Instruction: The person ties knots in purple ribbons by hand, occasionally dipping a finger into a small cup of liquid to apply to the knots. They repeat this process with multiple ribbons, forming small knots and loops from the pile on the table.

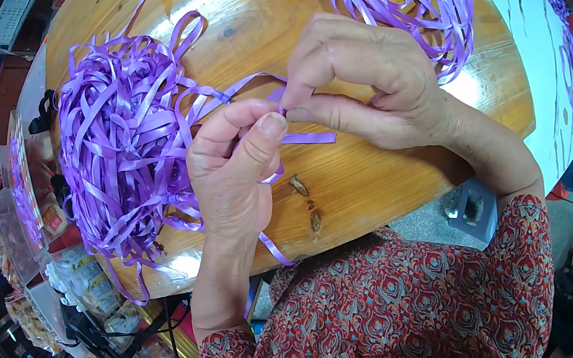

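A narrow purple ribbon (309, 138) is pinched between my two hands over the wooden table. My left hand (239, 158) is closed, its thumb and forefinger pressed together on the ribbon. Fingertip to fingertip with it, my right hand (370, 81) pinches the same ribbon from the right. What the ribbon does between the fingertips is mostly hidden. One cut end sticks out to the right below my right thumb. Left of my left hand lies a big tangled heap of purple ribbon (124, 134), with small knots along some strands.
Another loose bundle of purple ribbon (426, 15) lies at the table's far side. The round wooden table (343, 194) has a glossy top. Packaged goods (89, 283) and a dark cable stand off its left edge. A white marbled surface (536, 68) is at the right, with more purple ribbon.
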The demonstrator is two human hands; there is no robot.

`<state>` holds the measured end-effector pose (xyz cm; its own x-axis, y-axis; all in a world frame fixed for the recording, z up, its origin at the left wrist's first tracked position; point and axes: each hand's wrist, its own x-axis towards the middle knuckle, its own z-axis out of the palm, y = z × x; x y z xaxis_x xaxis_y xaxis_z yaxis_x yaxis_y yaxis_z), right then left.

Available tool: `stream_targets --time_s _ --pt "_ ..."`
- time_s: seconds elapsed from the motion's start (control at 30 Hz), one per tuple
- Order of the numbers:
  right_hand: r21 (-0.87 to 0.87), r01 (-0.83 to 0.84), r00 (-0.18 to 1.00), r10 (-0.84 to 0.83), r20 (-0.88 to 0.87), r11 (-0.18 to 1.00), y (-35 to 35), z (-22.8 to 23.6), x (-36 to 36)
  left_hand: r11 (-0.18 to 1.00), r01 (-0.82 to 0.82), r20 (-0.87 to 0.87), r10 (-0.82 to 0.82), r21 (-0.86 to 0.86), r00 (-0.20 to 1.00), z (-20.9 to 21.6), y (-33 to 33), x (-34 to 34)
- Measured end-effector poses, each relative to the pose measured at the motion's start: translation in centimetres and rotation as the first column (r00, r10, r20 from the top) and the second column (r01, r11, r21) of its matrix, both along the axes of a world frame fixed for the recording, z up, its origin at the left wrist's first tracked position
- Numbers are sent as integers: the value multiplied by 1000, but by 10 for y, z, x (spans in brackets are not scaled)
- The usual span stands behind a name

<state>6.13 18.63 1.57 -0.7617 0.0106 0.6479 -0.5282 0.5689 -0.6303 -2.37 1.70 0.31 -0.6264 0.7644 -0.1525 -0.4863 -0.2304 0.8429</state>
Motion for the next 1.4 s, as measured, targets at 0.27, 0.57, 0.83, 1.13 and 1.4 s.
stream_targets --time_s 0.27,0.57,0.83,1.13,1.4 --pt "-206 -38 980 76 183 978 0 1 2 999 24 24 -25 42 999 -1 0 -1" --pt "95 -43 997 49 -61 995 2 -2 -5 1000 -20 24 20 0 1000 1 1 1" --pt "328 95 981 -33 -190 940 5 -4 -3 988 -94 -177 71 -123 982 2 0 1" --pt "359 130 981 -68 -179 924 11 -1 -4 980 -160 -253 125 -122 959 3 -1 -4" --pt "193 112 994 -108 -31 975 18 6 -1 983 -166 -156 153 -76 976 5 -5 -8"
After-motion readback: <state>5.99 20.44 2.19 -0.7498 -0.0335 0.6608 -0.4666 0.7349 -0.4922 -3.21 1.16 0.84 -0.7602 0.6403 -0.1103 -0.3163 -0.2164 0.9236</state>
